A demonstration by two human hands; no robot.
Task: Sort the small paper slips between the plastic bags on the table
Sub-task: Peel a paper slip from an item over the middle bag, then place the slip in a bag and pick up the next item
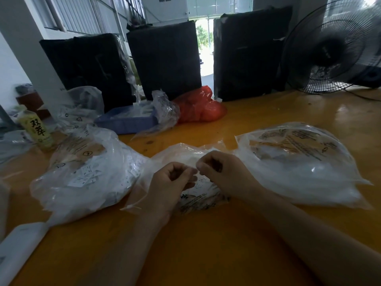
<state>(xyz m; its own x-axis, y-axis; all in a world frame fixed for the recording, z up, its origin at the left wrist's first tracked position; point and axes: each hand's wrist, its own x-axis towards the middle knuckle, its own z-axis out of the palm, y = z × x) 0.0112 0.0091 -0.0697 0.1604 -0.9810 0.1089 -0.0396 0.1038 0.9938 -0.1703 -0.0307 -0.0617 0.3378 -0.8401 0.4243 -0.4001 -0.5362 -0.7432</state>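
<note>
Both hands meet over the middle of the yellow-orange table: the left hand has its fingers curled and its thumb and forefinger pinched on the thin film of the middle plastic bag, and the right hand is curled the same way, pinching the same film just beside the left fingertips. Whether either hand also holds a paper slip cannot be told, since the spot between the fingertips is blurred and washed out. Paper slips with small dark print show through that middle bag directly under the hands. To the left lies a larger clear bag, crumpled and full of more white printed slips, touching the middle bag's edge. To the right lies another clear bag, flatter and rounded, with black print on its film and white contents inside. Farther back on the table stand a blue tray with a clear bag draped over its right end, a red plastic bag just beside it, and three upright black-wrapped packages. A yellow-labelled bottle stands at the far left, a black fan at the far right, and a white flat object lies at the near left edge.
</note>
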